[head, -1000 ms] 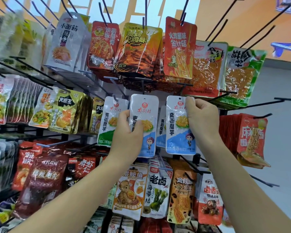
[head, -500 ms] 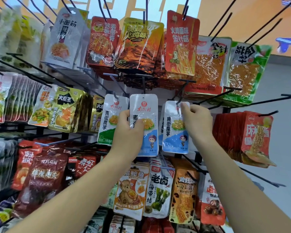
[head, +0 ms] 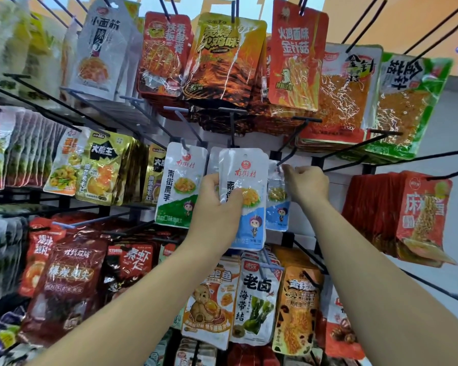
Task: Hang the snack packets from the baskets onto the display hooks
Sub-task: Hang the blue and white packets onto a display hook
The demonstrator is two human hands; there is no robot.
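My left hand [head: 217, 207] grips 1 white-blue pkt [head: 245, 180] mid-frame; right hand [head: 308, 184] pinches top of 2nd pkt [head: 276, 207] just right, at a hook [head: 292, 143]. Packed rack [head: 369, 169] around, orange wall [head: 381, 17] upper right.

The held packet [head: 249, 170] stands foremost — left packet [head: 179, 186] just beside it, right packet [head: 278, 207] partly behind its edge.

Blue-white packet [head: 246, 180] upright in left hand [head: 214, 207]; second packet [head: 277, 204] top at hook [head: 292, 142] tip.
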